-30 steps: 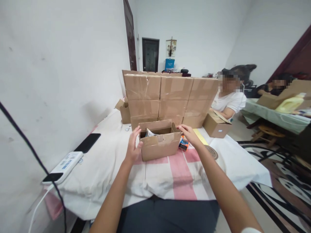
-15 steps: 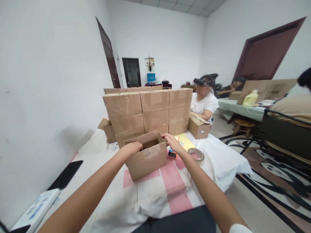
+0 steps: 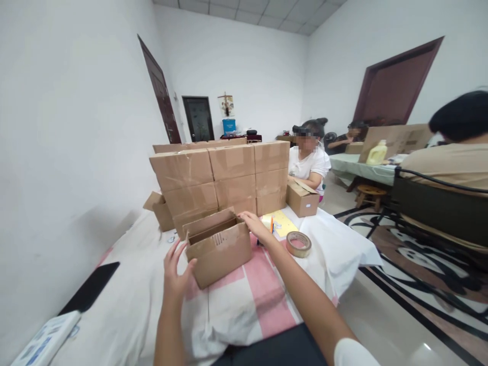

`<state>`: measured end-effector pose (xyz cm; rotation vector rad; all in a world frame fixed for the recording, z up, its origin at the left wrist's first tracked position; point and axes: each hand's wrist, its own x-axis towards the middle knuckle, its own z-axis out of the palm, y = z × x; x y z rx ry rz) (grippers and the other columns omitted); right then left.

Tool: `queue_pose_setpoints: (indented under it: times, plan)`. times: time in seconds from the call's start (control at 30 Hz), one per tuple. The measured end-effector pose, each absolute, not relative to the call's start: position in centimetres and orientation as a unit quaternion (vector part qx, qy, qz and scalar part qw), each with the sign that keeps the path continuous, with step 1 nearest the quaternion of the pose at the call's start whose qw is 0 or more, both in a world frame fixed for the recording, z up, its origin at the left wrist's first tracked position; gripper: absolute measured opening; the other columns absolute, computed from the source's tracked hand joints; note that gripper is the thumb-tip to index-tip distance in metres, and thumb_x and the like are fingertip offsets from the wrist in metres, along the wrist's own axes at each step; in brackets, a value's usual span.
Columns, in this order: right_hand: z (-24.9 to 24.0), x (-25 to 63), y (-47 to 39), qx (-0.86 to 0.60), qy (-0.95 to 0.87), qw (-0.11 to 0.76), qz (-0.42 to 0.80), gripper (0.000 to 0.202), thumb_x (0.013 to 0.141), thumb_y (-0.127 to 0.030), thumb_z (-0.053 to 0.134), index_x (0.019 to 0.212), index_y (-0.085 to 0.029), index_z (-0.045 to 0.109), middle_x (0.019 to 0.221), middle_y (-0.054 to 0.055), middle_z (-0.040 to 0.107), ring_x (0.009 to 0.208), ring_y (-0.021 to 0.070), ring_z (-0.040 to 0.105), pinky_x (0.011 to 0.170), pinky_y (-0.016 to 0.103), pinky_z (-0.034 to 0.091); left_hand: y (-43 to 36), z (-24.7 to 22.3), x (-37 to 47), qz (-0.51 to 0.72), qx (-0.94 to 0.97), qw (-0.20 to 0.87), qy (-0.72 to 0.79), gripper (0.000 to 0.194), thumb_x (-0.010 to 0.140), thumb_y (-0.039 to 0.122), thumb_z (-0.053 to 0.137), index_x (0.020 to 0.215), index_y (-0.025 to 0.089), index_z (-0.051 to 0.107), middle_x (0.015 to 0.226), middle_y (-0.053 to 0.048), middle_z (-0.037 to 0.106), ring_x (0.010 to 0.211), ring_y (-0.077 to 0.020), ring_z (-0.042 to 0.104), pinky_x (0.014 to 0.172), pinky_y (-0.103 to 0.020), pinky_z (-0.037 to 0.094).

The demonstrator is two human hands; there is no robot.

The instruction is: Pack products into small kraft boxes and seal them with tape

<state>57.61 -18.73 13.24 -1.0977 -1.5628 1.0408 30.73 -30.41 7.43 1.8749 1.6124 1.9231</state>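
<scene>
A small cardboard box (image 3: pixel 221 254) with an open top stands on the cloth-covered table in front of me. My left hand (image 3: pixel 176 267) is at its left end, fingers spread and curved, thumb near the front corner; whether it touches the cardboard is hard to tell. At the right end, my right hand (image 3: pixel 253 225) grips the upper edge, with its fingertips near the inner side flap. Part of the box's inside shows, but its bottom is hidden.
Taped boxes (image 3: pixel 232 162) are stacked behind the open one. To the right lie a tape roll (image 3: pixel 298 244) and a yellow sheet (image 3: pixel 280 223). Another carton (image 3: pixel 303 198) stands by a seated co-worker (image 3: pixel 310 162). A black flat object (image 3: pixel 91 287) lies at left.
My left hand has come out of the box opening to its left end, with its fingers spread. My right hand stays at the right end. The camera view has shifted slightly.
</scene>
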Motion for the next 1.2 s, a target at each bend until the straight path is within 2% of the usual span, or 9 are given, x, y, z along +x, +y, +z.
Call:
queue_pose_setpoints:
  times: [0.2,0.47,0.6,0.73,0.8,0.9,1.0,1.1,1.2]
  plan:
    - [14.0,57.8,-19.5,-0.446,-0.667,0.379,0.461,0.027,0.088,-0.04,0.053,0.094,-0.022,0.073,0.114,0.004,0.065,0.099,0.0197,0.06,0.066,0.025,0.048,-28.8,9.2,31.7,0.537,0.595,0.193,0.566,0.044,0.083,0.054,0.065,0.117,0.026,0.065,0.123,-0.008,0.069,0.12,-0.0299,0.061,0.109,-0.048,0.045]
    - [13.6,58.6,-19.3,-0.449,-0.703,0.348,0.427,0.046,0.096,-0.057,0.038,0.097,-0.021,0.067,0.104,0.006,0.068,0.091,0.0195,0.06,0.069,0.028,0.048,-27.5,5.8,32.3,0.675,0.513,0.089,0.523,0.045,0.093,0.046,0.051,0.129,0.02,0.057,0.142,-0.013,0.047,0.138,-0.0269,0.043,0.121,-0.045,0.028]
    - [12.5,57.9,-18.5,-0.454,-0.71,0.395,0.366,0.028,0.083,-0.037,0.062,0.105,-0.02,0.065,0.114,0.007,0.065,0.105,0.0226,0.058,0.088,0.034,0.048,-26.9,6.7,32.4,0.68,0.436,0.171,0.564,0.064,0.086,0.038,0.058,0.146,0.024,0.043,0.159,-0.013,0.025,0.146,-0.0302,0.034,0.122,-0.046,0.027]
    - [11.3,56.2,-17.4,-0.44,-0.705,0.44,0.341,0.072,0.065,-0.016,0.065,0.135,-0.025,0.049,0.136,0.008,0.055,0.119,0.0234,0.052,0.098,0.036,0.044,-27.2,7.3,31.9,0.651,0.456,0.312,0.521,0.084,0.089,0.04,0.058,0.159,0.035,0.012,0.168,-0.005,0.018,0.154,-0.0265,0.02,0.124,-0.044,0.022]
    - [10.6,55.6,-17.0,-0.395,-0.708,0.489,0.323,0.063,0.067,-0.015,0.06,0.129,-0.025,0.054,0.13,0.006,0.058,0.118,0.022,0.052,0.1,0.036,0.042,-27.4,7.1,31.3,0.645,0.473,0.311,0.514,0.088,0.089,0.041,0.059,0.16,0.036,0.006,0.167,-0.005,0.021,0.153,-0.0258,0.022,0.123,-0.046,0.024]
    - [9.4,55.3,-17.1,-0.34,-0.707,0.544,0.298,0.016,0.076,-0.021,0.053,0.087,-0.022,0.064,0.11,0.006,0.063,0.112,0.0217,0.054,0.105,0.038,0.038,-27.8,6.9,30.5,0.623,0.507,0.21,0.558,0.07,0.087,0.043,0.061,0.152,0.032,0.036,0.156,-0.008,0.041,0.145,-0.0299,0.037,0.118,-0.052,0.032]
    - [8.4,55.6,-17.8,-0.321,-0.695,0.562,0.314,0.022,0.086,-0.028,0.045,0.069,-0.021,0.058,0.11,0.008,0.063,0.113,0.0216,0.055,0.108,0.038,0.036,-28.5,7.9,30.8,0.532,0.558,0.045,0.635,0.031,0.088,0.043,0.056,0.111,0.029,0.072,0.136,-0.008,0.062,0.133,-0.0365,0.046,0.115,-0.064,0.029]
    - [7.9,55.6,-18.8,-0.317,-0.665,0.584,0.342,0.024,0.087,-0.028,0.044,0.072,-0.021,0.061,0.119,0.008,0.064,0.118,0.0214,0.056,0.109,0.036,0.036,-29.2,9.4,32.9,0.443,0.583,-0.078,0.677,0.026,0.09,0.044,0.056,0.085,0.028,0.076,0.118,-0.007,0.072,0.128,-0.04,0.048,0.114,-0.073,0.014]
    - [7.7,55.4,-19.6,-0.33,-0.646,0.594,0.349,0.022,0.087,-0.028,0.047,0.078,-0.022,0.066,0.12,0.007,0.067,0.117,0.0212,0.059,0.107,0.034,0.04,-29.3,10.3,35.6,0.381,0.651,-0.097,0.65,0.028,0.092,0.043,0.054,0.1,0.028,0.076,0.115,-0.008,0.074,0.118,-0.0339,0.058,0.115,-0.065,0.02]
